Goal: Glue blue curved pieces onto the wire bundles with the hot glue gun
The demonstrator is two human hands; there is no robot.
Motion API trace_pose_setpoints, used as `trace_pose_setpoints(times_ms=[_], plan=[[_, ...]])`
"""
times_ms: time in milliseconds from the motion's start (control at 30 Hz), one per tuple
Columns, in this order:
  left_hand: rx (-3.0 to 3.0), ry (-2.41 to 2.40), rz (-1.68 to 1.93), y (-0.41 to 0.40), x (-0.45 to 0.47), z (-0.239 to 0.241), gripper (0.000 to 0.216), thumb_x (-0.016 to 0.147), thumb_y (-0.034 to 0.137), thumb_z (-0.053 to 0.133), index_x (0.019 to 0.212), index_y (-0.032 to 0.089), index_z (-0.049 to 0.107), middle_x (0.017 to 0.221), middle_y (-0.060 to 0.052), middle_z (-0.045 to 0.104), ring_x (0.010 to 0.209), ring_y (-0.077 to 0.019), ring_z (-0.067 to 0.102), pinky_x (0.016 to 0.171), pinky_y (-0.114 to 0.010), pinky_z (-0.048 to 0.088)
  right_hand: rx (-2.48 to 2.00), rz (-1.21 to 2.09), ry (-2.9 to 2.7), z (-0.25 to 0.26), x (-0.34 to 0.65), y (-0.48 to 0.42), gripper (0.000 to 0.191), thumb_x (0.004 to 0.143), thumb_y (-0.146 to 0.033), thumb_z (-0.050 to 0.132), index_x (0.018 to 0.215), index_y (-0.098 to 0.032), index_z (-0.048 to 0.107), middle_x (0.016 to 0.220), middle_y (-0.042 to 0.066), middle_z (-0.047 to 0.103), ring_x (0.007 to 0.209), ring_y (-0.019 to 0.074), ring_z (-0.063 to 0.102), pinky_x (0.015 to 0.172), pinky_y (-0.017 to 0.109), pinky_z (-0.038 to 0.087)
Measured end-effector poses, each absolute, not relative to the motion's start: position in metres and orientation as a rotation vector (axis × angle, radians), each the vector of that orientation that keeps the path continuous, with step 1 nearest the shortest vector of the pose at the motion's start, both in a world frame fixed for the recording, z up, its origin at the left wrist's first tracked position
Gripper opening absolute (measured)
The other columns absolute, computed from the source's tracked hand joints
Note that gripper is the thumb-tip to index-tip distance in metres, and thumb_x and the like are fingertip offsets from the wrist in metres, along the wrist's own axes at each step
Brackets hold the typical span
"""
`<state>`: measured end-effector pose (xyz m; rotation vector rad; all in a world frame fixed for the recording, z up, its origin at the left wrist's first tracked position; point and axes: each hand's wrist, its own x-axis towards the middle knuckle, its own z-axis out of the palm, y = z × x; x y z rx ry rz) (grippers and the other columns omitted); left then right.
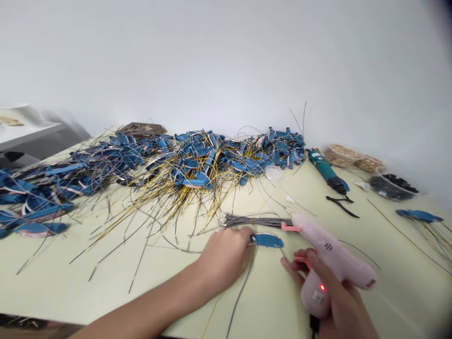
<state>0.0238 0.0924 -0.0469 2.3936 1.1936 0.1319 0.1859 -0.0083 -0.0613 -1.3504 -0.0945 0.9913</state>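
My left hand point(226, 256) rests on the pale yellow table point(70, 282) with its fingers pinched on the end of a small blue leaf-shaped piece point(267, 240) that has a thin wire stem running toward me. My right hand point(335, 301) is wrapped round the grip of a pink hot glue gun point(332, 256), a finger on its trigger and a red light glowing on its handle. The gun's nozzle points left, just above the blue piece. A bundle of grey wires point(254, 221) lies right behind them.
A long heap of blue pieces with yellow and dark wires point(169, 162) spreads across the back and left of the table. At the right lie a teal rotary tool point(326, 172), black pliers point(341, 205), tubs of beads point(348, 157), a tub of dark parts point(391, 186) and more blue pieces point(418, 215).
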Motion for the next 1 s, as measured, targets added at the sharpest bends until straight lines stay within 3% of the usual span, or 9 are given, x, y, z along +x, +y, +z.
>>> trace_pose_setpoints(times_ms=[167,267,400,500,600,1000], plan=[[2.346,1.214,0.127,0.093,0.022,-0.049,0.029,0.087,0.02,0.046,0.109,0.021,0.065,0.078,-0.008,0.071,0.073,-0.0275,0.069,0.063,-0.033,0.051,-1.522,0.981,-0.332,-0.06,0.21,-0.021,0.046,0.06,-0.048,0.085,0.091,-0.018,0.068,0.087,0.003,0.07,0.073,0.0205,0.063,0.058,0.036,0.063],[2.313,1.227,0.139,0.093,0.02,-0.05,0.031,0.087,0.021,0.047,0.111,0.022,0.066,0.079,-0.007,0.071,0.073,-0.0268,0.068,0.064,-0.033,0.05,-1.767,1.001,-0.597,-0.06,0.239,-0.029,0.055,0.063,-0.061,0.077,0.097,-0.018,0.07,0.08,0.005,0.071,0.072,0.0239,0.065,0.061,0.035,0.058],[2.275,1.227,0.175,0.092,0.019,-0.052,0.03,0.087,0.023,0.047,0.111,0.023,0.065,0.079,-0.006,0.071,0.071,-0.0254,0.067,0.063,-0.032,0.047,-2.178,0.968,-0.915,-0.052,0.262,-0.032,0.054,0.066,-0.072,0.066,0.082,-0.021,0.072,0.067,0.005,0.07,0.067,0.0255,0.066,0.065,0.034,0.052],[2.228,1.223,0.197,0.092,0.018,-0.052,0.027,0.087,0.025,0.049,0.108,0.023,0.065,0.068,-0.003,0.068,0.059,-0.0211,0.063,0.056,-0.028,0.042,-2.336,0.742,-1.072,-0.041,0.256,-0.031,0.045,0.069,-0.068,0.063,0.057,-0.024,0.065,0.057,0.004,0.067,0.058,0.0239,0.063,0.06,0.032,0.047],[2.186,1.223,0.215,0.092,0.018,-0.053,0.024,0.086,0.026,0.052,0.107,0.022,0.064,0.063,-0.001,0.065,0.055,-0.0186,0.059,0.053,-0.027,0.038,-2.373,0.589,-1.167,-0.035,0.244,-0.028,0.047,0.071,-0.065,0.061,0.045,-0.026,0.057,0.049,0.002,0.061,0.05,0.0216,0.058,0.055,0.031,0.043],[2.128,1.228,0.231,0.089,0.017,-0.05,0.019,0.084,0.028,0.056,0.099,0.022,0.065,0.067,-0.002,0.066,0.058,-0.0196,0.06,0.056,-0.027,0.037,-2.342,0.443,-1.305,-0.032,0.236,-0.019,0.043,0.073,-0.061,0.061,0.046,-0.027,0.056,0.045,0.0,0.061,0.046,0.0211,0.057,0.051,0.03,0.042]])
